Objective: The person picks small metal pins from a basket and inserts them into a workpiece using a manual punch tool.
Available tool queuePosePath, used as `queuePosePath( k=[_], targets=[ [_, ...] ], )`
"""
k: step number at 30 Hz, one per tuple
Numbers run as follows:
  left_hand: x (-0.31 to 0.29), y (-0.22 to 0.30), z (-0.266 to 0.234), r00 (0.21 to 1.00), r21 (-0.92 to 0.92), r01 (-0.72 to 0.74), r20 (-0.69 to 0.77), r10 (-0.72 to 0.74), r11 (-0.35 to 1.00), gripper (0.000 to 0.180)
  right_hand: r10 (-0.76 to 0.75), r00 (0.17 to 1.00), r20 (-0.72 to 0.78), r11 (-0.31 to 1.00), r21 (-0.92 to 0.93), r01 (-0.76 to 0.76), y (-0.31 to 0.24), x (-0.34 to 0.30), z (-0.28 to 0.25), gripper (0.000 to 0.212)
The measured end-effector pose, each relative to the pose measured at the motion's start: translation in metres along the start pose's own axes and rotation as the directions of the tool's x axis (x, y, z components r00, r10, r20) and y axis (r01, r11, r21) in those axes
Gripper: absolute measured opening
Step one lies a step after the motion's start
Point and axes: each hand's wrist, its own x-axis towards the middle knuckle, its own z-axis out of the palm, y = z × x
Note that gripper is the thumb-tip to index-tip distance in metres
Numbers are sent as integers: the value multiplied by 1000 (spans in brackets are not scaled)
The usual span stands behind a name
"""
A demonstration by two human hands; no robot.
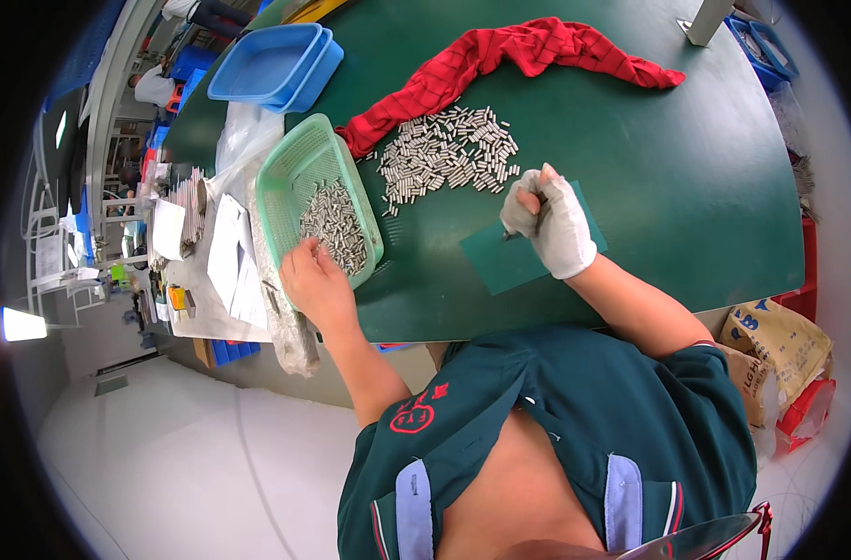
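Observation:
My bare left hand (pixel 318 285) reaches over the near edge of a light green plastic basket (pixel 274 191). Its fingers are bent and close together, with the tips at a heap of small silvery metal pins (pixel 334 219); what they grip is hidden. My right hand (pixel 551 224) wears a whitish glove that leaves the thumb and a fingertip bare. It is closed above a green mat (pixel 500 261), and anything inside the curled fingers cannot be made out. Just beyond, many similar pins (pixel 444 154) lie spread on the dark green table (pixel 696 205).
A crumpled red cloth (pixel 500 56) curves behind the loose pins. Stacked blue tubs (pixel 276 70) stand at the far left. White papers (pixel 230 252) and plastic wrap lie left of the basket. A metal post (pixel 705 23) rises at the far right; sacks (pixel 771 345) stand below the right edge.

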Motion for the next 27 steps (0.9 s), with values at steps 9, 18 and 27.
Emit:
queuePosePath(
  k=[9,18,27],
  targets=[
    [-10,121,68,837,-647,-373,75,542,665,15,-20,1000,-12,996,87,21,0,-2,-2,48],
    [-15,137,97,797,-558,-415,158,583,718,14,-26,999,-36,998,-57,24,0,-7,3,51],
    [-19,115,84,847,-871,209,389,364,444,6,-3,999,-43,1000,-29,1,0,-7,-2,51]
  ],
)
